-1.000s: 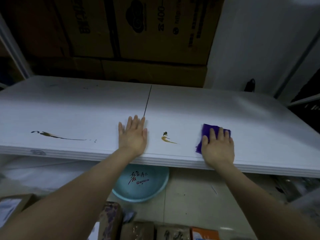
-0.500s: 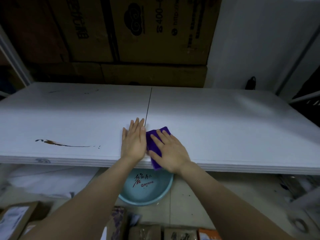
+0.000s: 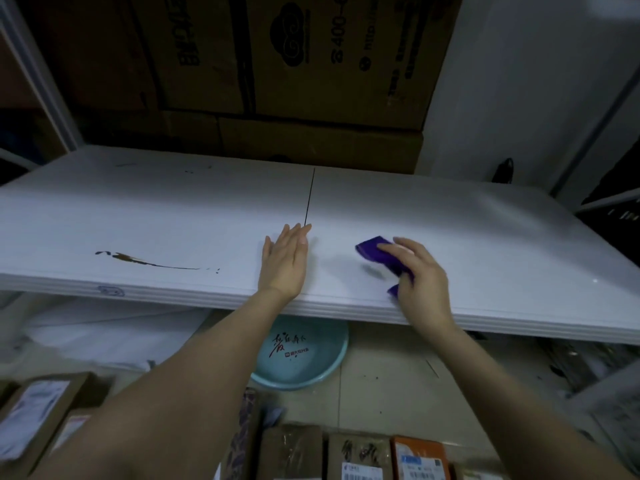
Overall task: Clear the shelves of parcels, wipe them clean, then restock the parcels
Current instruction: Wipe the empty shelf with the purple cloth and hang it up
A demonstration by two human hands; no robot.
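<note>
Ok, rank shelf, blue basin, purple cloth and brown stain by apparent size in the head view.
1. shelf.
2. blue basin, half hidden under it.
3. purple cloth and brown stain: unsure; stain longer, cloth broader, partly under the right hand.

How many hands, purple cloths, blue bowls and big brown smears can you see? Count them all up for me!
hands: 2, the left hand and the right hand
purple cloth: 1
blue bowl: 1
big brown smear: 1
total: 5
</note>
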